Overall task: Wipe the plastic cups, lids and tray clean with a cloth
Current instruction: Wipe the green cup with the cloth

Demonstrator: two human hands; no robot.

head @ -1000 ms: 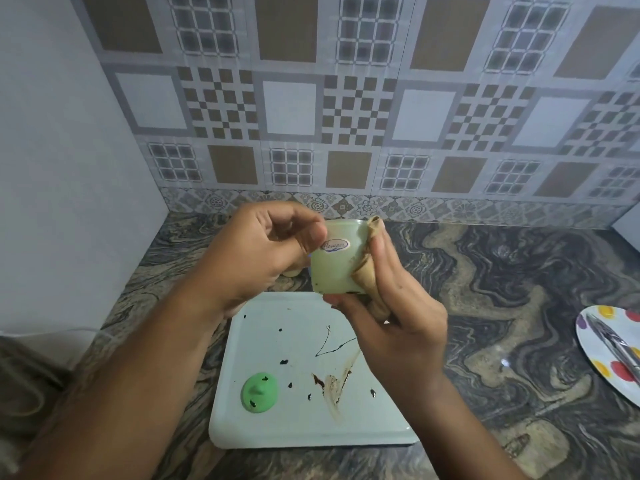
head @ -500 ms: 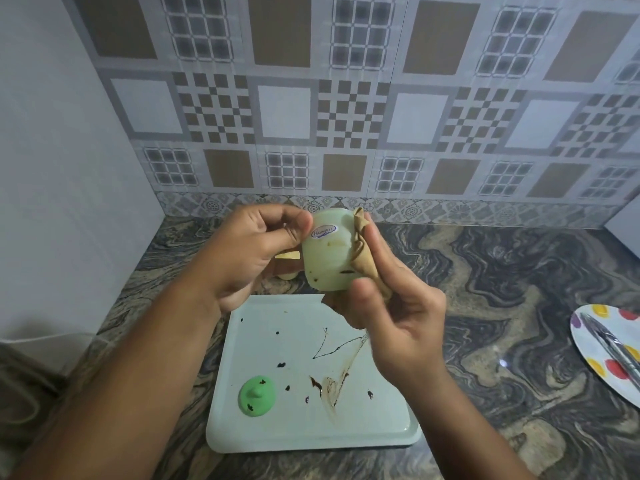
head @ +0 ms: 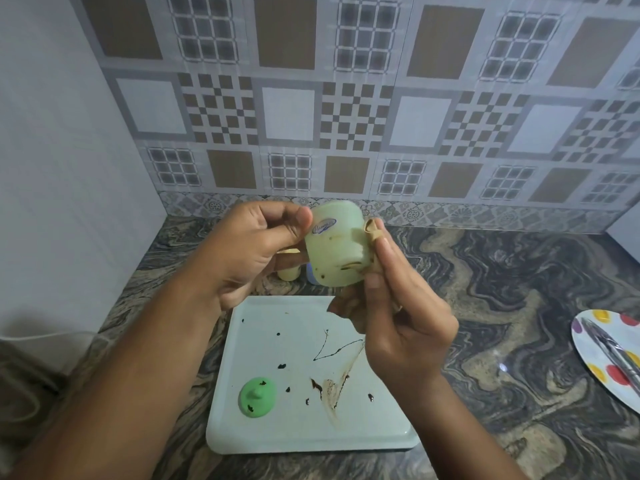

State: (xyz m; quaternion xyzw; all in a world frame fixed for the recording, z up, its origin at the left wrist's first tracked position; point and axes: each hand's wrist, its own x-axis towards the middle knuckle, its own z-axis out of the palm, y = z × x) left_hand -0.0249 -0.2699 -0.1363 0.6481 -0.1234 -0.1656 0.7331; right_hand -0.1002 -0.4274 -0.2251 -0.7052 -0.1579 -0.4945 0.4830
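My left hand [head: 242, 258] grips a pale green plastic cup [head: 334, 244] above the tray, thumb beside its blue oval sticker. Dark specks and brown smears mark the cup's lower side. My right hand [head: 398, 323] pinches a small tan cloth [head: 372, 233] against the cup's right side. Below lies a pale square tray [head: 277, 434] with dark drops and a brown smear. A green lid [head: 258, 396] with dark spots sits on the tray's front left. Behind my left hand a yellowish cup [head: 289, 271] stands on the counter, mostly hidden.
The marbled dark counter [head: 502, 289] runs to a tiled back wall and a plain wall at left. A white plate with coloured dots [head: 599, 372] holding metal cutlery [head: 613, 351] lies at the right edge.
The cup has been turned and tilted in my hands, its sticker shifting left. The cloth has slid along the cup's right side.
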